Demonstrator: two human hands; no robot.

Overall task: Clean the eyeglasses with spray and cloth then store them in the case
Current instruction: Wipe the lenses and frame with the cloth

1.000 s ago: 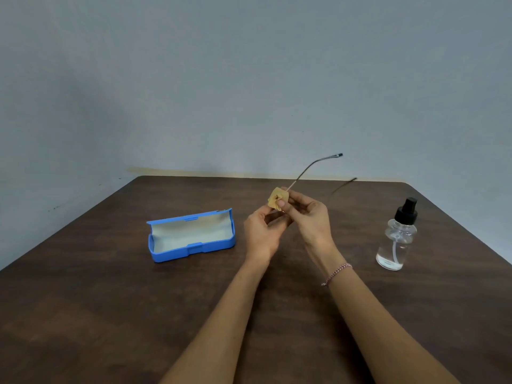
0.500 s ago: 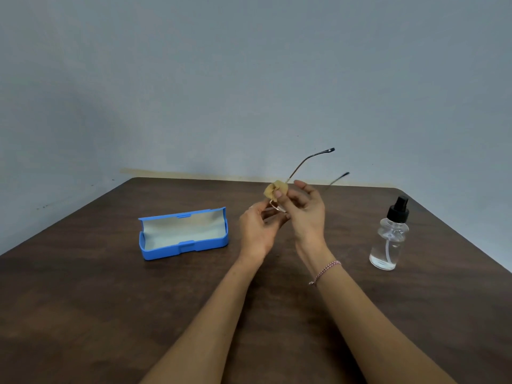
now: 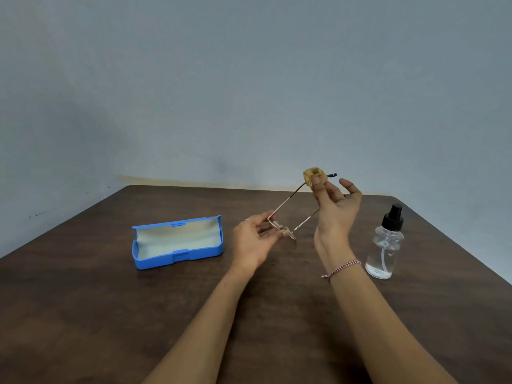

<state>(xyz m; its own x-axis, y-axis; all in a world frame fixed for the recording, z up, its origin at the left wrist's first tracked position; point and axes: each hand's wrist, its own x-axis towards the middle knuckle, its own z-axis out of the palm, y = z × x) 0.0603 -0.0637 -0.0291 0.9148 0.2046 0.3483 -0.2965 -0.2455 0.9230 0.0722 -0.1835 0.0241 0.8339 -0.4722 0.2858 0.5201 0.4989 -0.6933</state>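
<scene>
Thin metal-framed eyeglasses (image 3: pixel 285 205) are held above the table with both arms unfolded and pointing away from me. My left hand (image 3: pixel 253 241) pinches the front of the frame by the lenses. My right hand (image 3: pixel 336 209) pinches a small tan cloth (image 3: pixel 311 176) around the far end of one arm, just short of its dark tip; the other fingers are spread. A blue glasses case (image 3: pixel 177 241) lies open on the table to the left, its pale lining showing. A clear spray bottle (image 3: pixel 385 246) with a black pump stands to the right.
The dark wooden table (image 3: pixel 83 314) runs back to a plain grey wall. Its far edge lies just behind the hands, and its right edge runs close by the bottle. A thin bracelet sits on my right wrist.
My right hand has slid the cloth from the front of the frame out along one arm to near its tip. The left hand and the frame have dropped slightly.
</scene>
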